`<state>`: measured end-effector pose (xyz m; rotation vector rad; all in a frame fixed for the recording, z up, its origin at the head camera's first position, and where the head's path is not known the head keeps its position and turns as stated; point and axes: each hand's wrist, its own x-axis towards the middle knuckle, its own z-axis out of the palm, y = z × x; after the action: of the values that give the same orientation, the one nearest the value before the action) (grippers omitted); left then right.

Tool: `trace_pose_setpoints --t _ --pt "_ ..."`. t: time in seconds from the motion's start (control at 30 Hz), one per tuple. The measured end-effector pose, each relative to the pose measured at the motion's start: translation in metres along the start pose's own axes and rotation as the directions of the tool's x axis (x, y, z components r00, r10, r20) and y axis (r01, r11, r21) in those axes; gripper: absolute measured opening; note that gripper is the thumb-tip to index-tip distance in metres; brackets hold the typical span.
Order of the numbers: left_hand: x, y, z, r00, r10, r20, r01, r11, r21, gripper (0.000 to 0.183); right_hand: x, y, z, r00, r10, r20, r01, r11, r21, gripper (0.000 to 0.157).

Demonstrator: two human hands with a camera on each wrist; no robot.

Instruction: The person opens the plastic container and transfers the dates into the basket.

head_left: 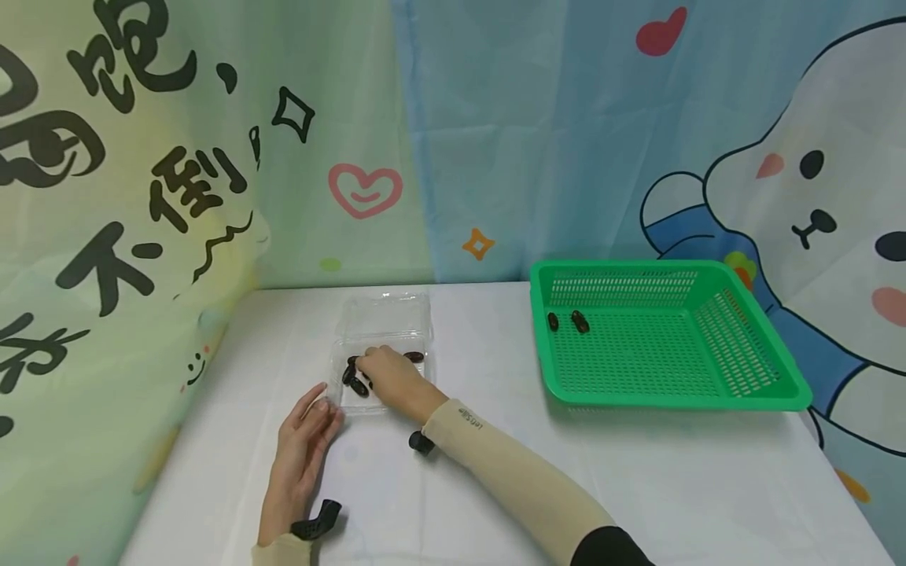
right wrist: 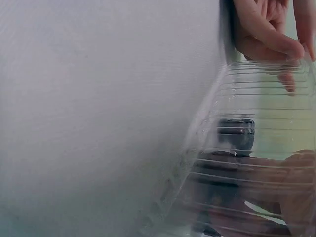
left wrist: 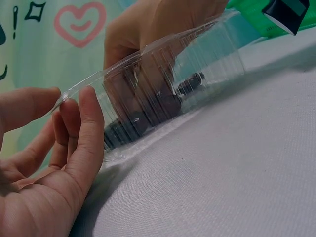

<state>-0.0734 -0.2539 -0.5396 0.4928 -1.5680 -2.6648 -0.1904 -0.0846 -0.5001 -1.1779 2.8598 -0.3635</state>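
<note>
A clear plastic clamshell box [head_left: 378,406] lies with its lid raised at the back. Several dark brown, shiny oval pieces that look like dates [head_left: 359,387] are in it. My left hand [head_left: 304,444] pinches the box rim at the near left corner between thumb and fingers, as the left wrist view shows. My right hand [head_left: 396,381] reaches down into the box, its fingertips among the dates [left wrist: 121,133]. Through the ribbed plastic wall [right wrist: 266,108] I cannot make out whether those fingers grip one. Another date [head_left: 414,357] lies at the box's right side.
A green perforated basket [head_left: 679,399] stands at the right of the white-covered table [head_left: 481,346], with a few dates [head_left: 580,321] near its left wall. A printed curtain [head_left: 481,141] hangs behind the table and along its left side.
</note>
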Motion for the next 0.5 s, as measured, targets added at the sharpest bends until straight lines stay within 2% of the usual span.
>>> trace_pose_setpoints --t 0.13,0.3,0.4,0.5 --pt "0.0 0.0 0.0 1.0 0.0 0.01 0.0 1.0 -0.005 0.038 0.001 0.003 0.0 1.0 0.022 -0.008 -0.021 0.998 0.06 0.019" --pt "-0.002 0.002 -0.002 1.0 -0.007 -0.016 0.008 1.0 0.013 0.04 0.0 0.005 -0.007 0.997 0.07 -0.014 -0.066 0.979 0.193 0.018" --pt "-0.002 0.003 -0.001 1.0 -0.015 -0.02 0.015 1.0 0.017 0.043 -0.005 0.011 -0.013 0.994 0.105 -0.025 -0.093 0.953 0.289 0.018" --pt "-0.002 0.003 0.002 1.0 -0.016 -0.018 0.017 0.999 0.029 0.044 -0.01 0.02 -0.022 0.99 0.138 -0.039 -0.111 0.906 0.408 0.018"
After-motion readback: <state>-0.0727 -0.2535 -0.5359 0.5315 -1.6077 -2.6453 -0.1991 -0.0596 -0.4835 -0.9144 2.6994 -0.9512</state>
